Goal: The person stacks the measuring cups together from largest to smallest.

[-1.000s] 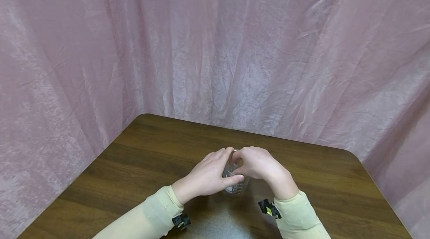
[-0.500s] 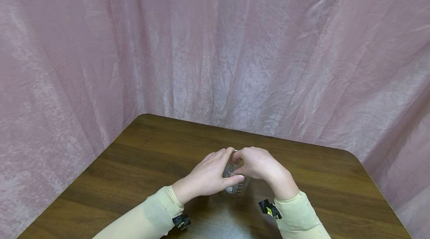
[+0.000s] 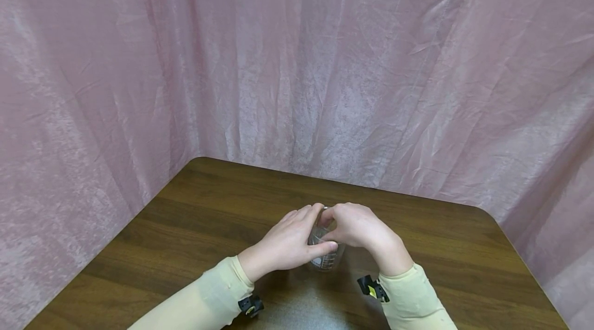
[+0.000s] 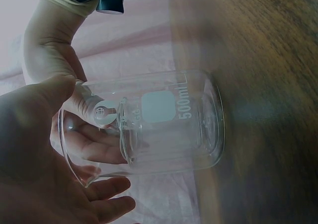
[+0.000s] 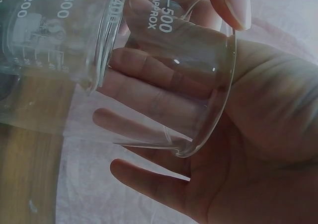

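Note:
A clear glass beaker (image 4: 159, 106) marked 500 ml stands upright on the table, with a smaller glass beaker (image 5: 42, 35) nested inside it. My left hand (image 3: 290, 242) holds the larger one near its top, thumb on the near side and fingers along the left. From the right, my right hand (image 3: 359, 227) dips its thumb and some fingers through the mouth. In the left wrist view they pinch the small beaker's rim from across the opening. Other right fingers (image 5: 149, 182) stay outside the larger beaker's rim.
The brown wooden table (image 3: 223, 185) has rounded far corners. Pink curtains (image 3: 325, 62) hang close behind it and at both sides. Both wrists wear small black cameras (image 3: 373, 289) over pale sleeves.

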The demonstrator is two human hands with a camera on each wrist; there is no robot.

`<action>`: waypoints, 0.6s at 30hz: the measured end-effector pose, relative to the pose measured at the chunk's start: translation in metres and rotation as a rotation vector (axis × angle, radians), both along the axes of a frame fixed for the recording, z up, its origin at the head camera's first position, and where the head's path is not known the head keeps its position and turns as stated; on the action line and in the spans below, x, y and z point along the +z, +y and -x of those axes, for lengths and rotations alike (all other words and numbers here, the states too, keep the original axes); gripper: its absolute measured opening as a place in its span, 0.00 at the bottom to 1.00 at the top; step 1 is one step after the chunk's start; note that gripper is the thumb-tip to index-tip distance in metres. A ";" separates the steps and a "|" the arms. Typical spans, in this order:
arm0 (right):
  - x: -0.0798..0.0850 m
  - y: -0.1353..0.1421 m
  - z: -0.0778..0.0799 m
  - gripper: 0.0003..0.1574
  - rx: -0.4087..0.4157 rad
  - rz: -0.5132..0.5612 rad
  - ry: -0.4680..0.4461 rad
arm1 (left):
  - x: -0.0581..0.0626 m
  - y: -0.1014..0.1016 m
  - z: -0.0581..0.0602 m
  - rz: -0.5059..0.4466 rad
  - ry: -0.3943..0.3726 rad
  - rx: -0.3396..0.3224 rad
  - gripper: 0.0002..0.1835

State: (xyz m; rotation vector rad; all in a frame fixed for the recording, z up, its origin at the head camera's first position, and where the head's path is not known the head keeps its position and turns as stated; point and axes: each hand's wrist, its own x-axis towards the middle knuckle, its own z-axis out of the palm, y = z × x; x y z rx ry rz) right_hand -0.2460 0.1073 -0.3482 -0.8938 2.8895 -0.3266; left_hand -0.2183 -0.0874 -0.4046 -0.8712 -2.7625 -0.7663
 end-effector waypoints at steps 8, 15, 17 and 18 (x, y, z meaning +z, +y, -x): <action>0.000 0.000 0.000 0.15 -0.003 0.001 0.000 | 0.000 0.000 0.000 -0.001 -0.005 -0.002 0.33; 0.000 0.001 0.000 0.15 -0.001 0.004 -0.001 | -0.001 0.000 0.001 0.000 -0.006 0.002 0.34; 0.000 0.001 0.000 0.15 0.000 0.004 -0.003 | -0.001 0.000 0.001 -0.001 -0.006 0.003 0.34; 0.000 0.001 0.000 0.15 0.001 0.005 -0.004 | -0.001 0.000 0.001 -0.001 -0.005 0.003 0.34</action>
